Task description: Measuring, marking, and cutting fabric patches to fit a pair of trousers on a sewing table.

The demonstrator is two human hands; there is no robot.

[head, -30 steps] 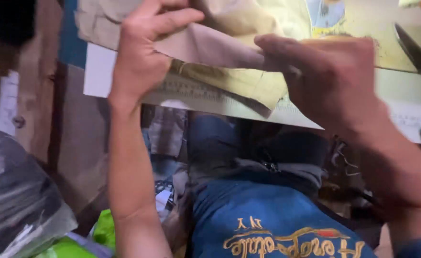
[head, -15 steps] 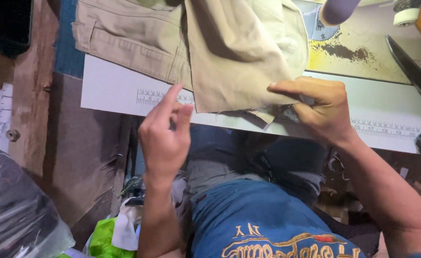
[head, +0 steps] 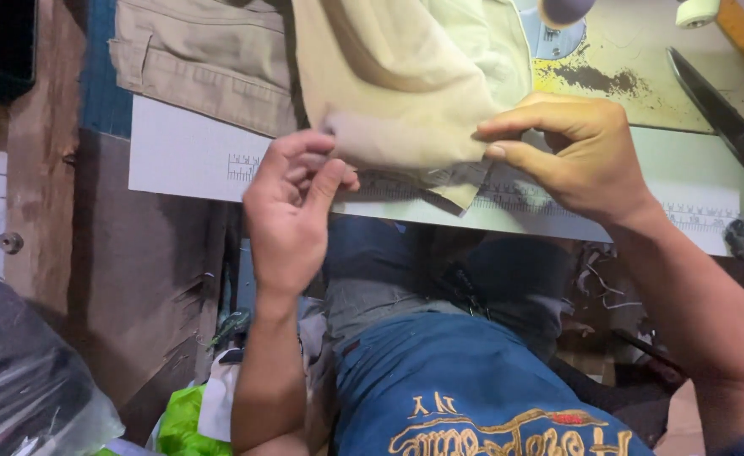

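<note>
At the table's (head: 186, 160) near edge lies the cloth (head: 406, 93), seemingly light, soft and floppy, best taken by its folded hem, where the left hand (head: 291, 211) pinches one corner and the right hand (head: 579, 152) nips the other.

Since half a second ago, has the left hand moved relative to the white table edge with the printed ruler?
Yes. The left hand has risen from below the white ruler-marked table edge onto it, now touching the beige folded fabric at its lower left corner.
</note>
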